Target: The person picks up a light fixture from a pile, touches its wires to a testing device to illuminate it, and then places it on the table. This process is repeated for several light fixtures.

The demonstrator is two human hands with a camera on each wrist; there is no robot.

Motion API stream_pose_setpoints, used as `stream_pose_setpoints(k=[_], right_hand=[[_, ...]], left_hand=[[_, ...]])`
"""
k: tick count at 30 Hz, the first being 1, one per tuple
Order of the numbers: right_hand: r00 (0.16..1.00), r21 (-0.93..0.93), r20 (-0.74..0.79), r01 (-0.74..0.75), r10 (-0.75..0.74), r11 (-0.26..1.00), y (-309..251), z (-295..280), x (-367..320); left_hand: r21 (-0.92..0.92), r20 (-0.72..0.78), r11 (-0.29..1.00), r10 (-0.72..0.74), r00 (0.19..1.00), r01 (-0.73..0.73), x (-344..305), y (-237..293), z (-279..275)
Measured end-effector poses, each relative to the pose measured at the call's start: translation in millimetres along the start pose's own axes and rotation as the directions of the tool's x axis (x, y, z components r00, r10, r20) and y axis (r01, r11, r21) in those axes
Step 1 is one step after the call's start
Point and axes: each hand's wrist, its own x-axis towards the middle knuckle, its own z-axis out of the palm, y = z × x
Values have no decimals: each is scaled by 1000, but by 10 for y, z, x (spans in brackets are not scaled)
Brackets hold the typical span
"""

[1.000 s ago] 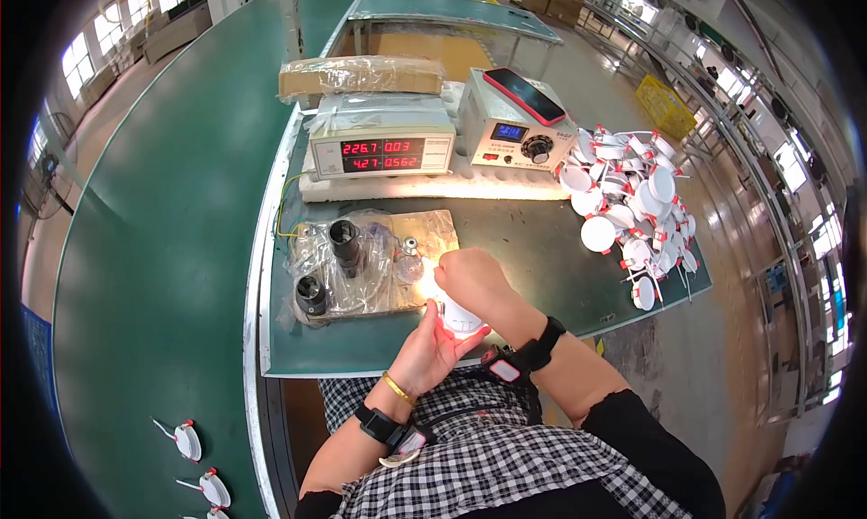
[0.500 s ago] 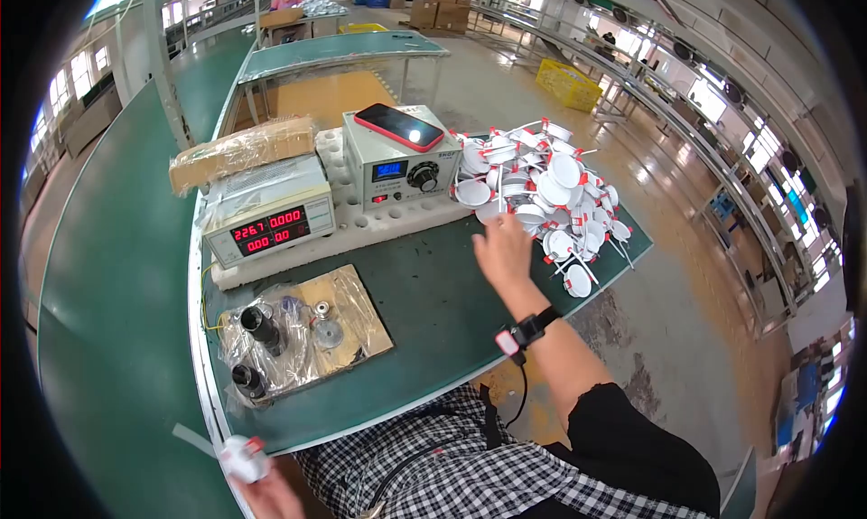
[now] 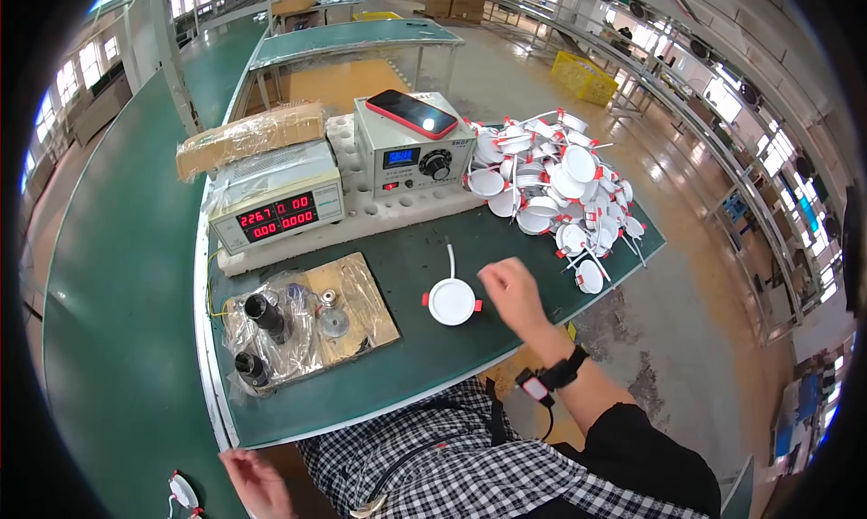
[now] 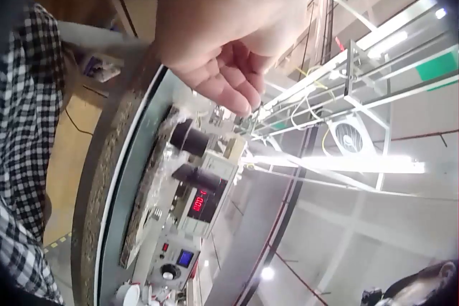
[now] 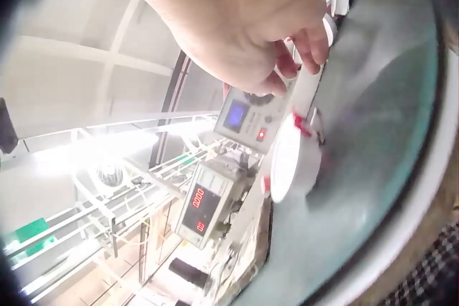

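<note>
A round white downlight [image 3: 452, 302] with red clips lies face up on the green table, its white lead pointing away from me. My right hand [image 3: 515, 298] hovers just right of it, fingers loosely bent and holding nothing. The right wrist view shows the same hand [image 5: 265, 33] above and beyond the lamp [image 5: 292, 159]. My left hand [image 3: 257, 483] hangs by the table's left front corner. Its fingers [image 4: 233, 94] are relaxed and empty in the left wrist view. Another downlight [image 3: 183, 490] lies on the long bench at the left.
A heap of white downlights [image 3: 578, 167] covers the table's right back. A board with black cylinders [image 3: 264, 311] sits at the left. Behind stand a red-digit meter [image 3: 278, 219] and a dial box [image 3: 415, 162] with a phone [image 3: 412, 112] on top.
A second ago both hands held a lit downlight by the board. Half a second ago the left hand carried one leftward while the right reached the heap. Now a downlight lies mid-table; both hands are empty.
</note>
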Motion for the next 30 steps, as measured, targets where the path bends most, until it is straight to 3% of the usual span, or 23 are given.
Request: stream_pose_setpoints(k=[1, 2, 4, 5, 6, 7, 8, 10, 14, 16, 17, 18, 19, 21, 22, 24, 25, 27, 28, 30], right_hand=[[999, -41, -36, -26, 24, 999, 120, 5, 106], [987, -18, 38, -157, 157, 987, 225, 16, 217], [906, -30, 313, -289, 284, 957, 400, 150, 451], [907, -22, 316, -286, 278, 958, 324, 182, 568], [826, -147, 442, -319, 351, 936, 175, 256, 682], [722, -273, 546, -327, 426, 905, 57, 343, 742], [723, -264, 550, -324, 418, 909, 12, 444, 748], [731, -412, 620, -7, 286, 911, 28, 654, 732], [692, -404, 691, 130, 209, 906, -181, 670, 721], [664, -323, 739, 196, 117, 926, -389, 558, 713], [635, -110, 770, 39, 60, 993, -528, 468, 678], [611, 104, 792, -132, -2, 986, -670, 400, 621], [596, 193, 802, -195, -40, 962, -813, 345, 539], [552, 319, 825, -271, -125, 908, -982, 317, 356], [535, 355, 834, -328, -137, 876, -1033, 331, 257], [484, 374, 863, -424, -142, 825, -1092, 368, 120], [472, 367, 870, -433, -140, 823, -1129, 387, 43], [617, 517, 765, -413, -187, 750, -1212, 426, -91], [613, 512, 769, -422, -181, 748, -1239, 438, -122], [693, 522, 709, -388, -133, 759, -1281, 467, -181]], left_hand=[[78, -37, 997, -7, 999, 10, 109, -162, 264], [299, -261, 947, 201, 944, -119, 121, -300, 22], [284, 6, 959, 14, 1000, -16, 328, -500, 212], [356, -148, 934, 39, 988, 16, 424, -690, 457], [421, -297, 905, 78, 952, 57, 496, -848, 670], [420, -272, 902, 25, 962, 95, 563, -924, 662], [463, -238, 881, 20, 971, 95, 632, -1039, 789], [524, -155, 840, -70, 985, 142, 721, -1140, 795], [618, -93, 767, -147, 985, 173, 885, -1210, 795], [791, -82, 591, -148, 986, 154, 998, -1238, 866], [791, -91, 593, -126, 988, 149, 1065, -1260, 924], [932, 39, 363, -49, 998, -19, 1142, -1283, 994], [980, 179, 92, -13, 984, -177, 1222, -1309, 1067], [920, 382, -114, 47, 923, -375, 1366, -1389, 1228], [925, 370, -120, 59, 927, -362, 1400, -1403, 1245], [771, 565, -380, 37, 824, -511, 1463, -1427, 1224], [711, 601, -423, -49, 798, -562, 1566, -1418, 1238], [718, 591, -430, -39, 806, -548, 1555, -1428, 1205], [715, 594, -441, -28, 804, -543, 1549, -1433, 1194], [729, 586, -438, 5, 810, -526, 1520, -1441, 1172]])
